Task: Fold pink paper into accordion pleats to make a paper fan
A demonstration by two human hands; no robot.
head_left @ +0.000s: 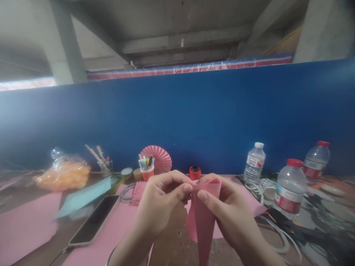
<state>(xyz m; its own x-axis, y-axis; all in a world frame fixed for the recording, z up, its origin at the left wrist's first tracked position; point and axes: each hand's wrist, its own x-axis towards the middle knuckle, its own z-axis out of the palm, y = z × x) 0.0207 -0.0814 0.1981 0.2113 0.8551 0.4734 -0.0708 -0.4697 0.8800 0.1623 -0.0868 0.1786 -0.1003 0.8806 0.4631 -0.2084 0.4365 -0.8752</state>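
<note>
Head view: your two hands meet over the middle of the table, both pinched on a folded pink paper point(204, 218). Your left hand point(158, 207) closes thumb and forefinger on the paper's top left corner; your right hand point(230, 214) clamps the other side, thumb across the front face and fingers curled behind. The paper hangs between them as a long narrow wedge, wide at the top fold and tapering toward you, held just above the table rather than lying on it.

It looks light and thin, likely to crease wherever you press and to tear or crumple if squeezed hard; it is stiff enough to keep its fold. The surest hold appears to be at the top edge, near the fold, where both hands already are.

Both wrists come in low from the bottom of the frame, palms turned inward toward each other, knuckles up, forearms angled to a point at the paper.

Beneath the hands lie more pink sheets point(27, 221). A phone point(94, 221) lies face up to the left, beside a light blue sheet point(83, 195). Behind stand a pink paper fan point(158, 159), a cup of pens point(146, 168) and a red-capped spool point(195, 172). Three water bottles point(290, 186) stand at right, and a bag of orange pieces point(63, 173) sits far left against the blue wall point(194, 118).
</note>
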